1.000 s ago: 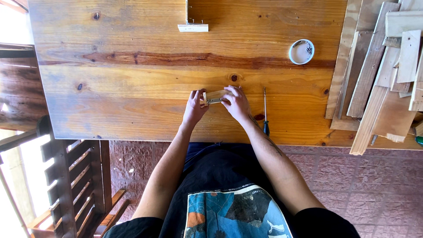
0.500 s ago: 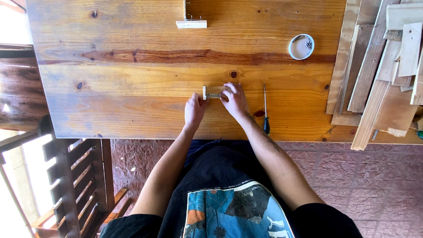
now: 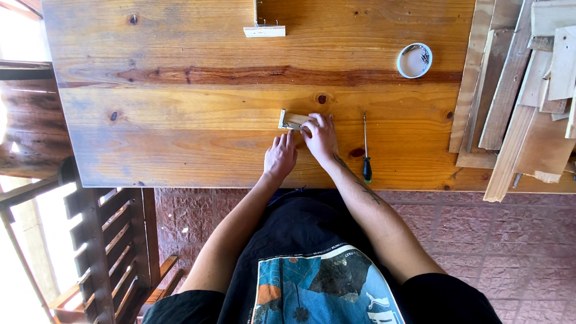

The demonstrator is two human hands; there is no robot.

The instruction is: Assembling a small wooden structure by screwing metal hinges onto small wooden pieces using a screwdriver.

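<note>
Both hands have slid forward: my right hand (image 3: 320, 135) now presses fingers on the small wood block (image 3: 292, 119) lying flat on the table (image 3: 180, 108); left hand (image 3: 281, 156) rests open beside it. Screwdriver (image 3: 365, 147) lies untouched; fastening looks undone.

A small wooden block (image 3: 292, 119) is lying on the bench (image 3: 180, 120), near its middle. The right hand (image 3: 321, 137) is resting on the block's right end, and the left hand (image 3: 280, 156) is lying flat on the bench just before the block, beside the right hand. A screwdriver (image 3: 365, 147) is lying to the right of the right hand, close to the near edge. Behind it, a round container (image 3: 414, 60) is sitting. A small strip of wood (image 3: 264, 31) is lying at the far edge, behind the block. Loose boards (image 3: 528, 90) are piling up on the bench's right end. A chair (image 3: 102, 240) is standing to the person's left.
</note>
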